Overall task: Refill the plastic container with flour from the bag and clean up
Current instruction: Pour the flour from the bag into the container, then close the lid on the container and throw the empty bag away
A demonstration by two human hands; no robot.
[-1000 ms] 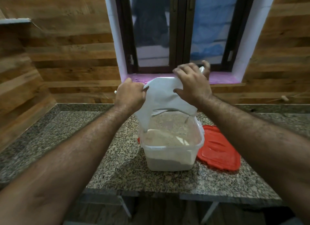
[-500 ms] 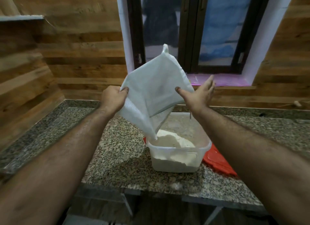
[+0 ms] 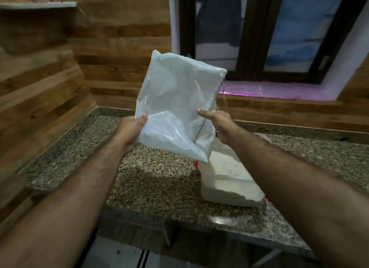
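A flat white woven flour bag (image 3: pixel 175 106) is held upside down in the air, its open lower corner just above the near-left rim of the container. My left hand (image 3: pixel 130 131) grips the bag's lower left edge. My right hand (image 3: pixel 218 126) holds its right edge, thumb on the front. The clear plastic container (image 3: pixel 229 185) stands on the granite counter (image 3: pixel 159 178), holding a mound of flour. My right forearm covers the container's right side.
A red lid (image 3: pixel 266 199) shows only as a sliver beside the container, under my right arm. Wooden walls rise on the left and behind. A dark-framed window with a purple sill (image 3: pixel 275 90) is at the back. The counter's front edge is near me.
The bag has been lifted higher and turned more upright, moving left off the container. My right hand has closed onto its right edge. The view has shifted left.
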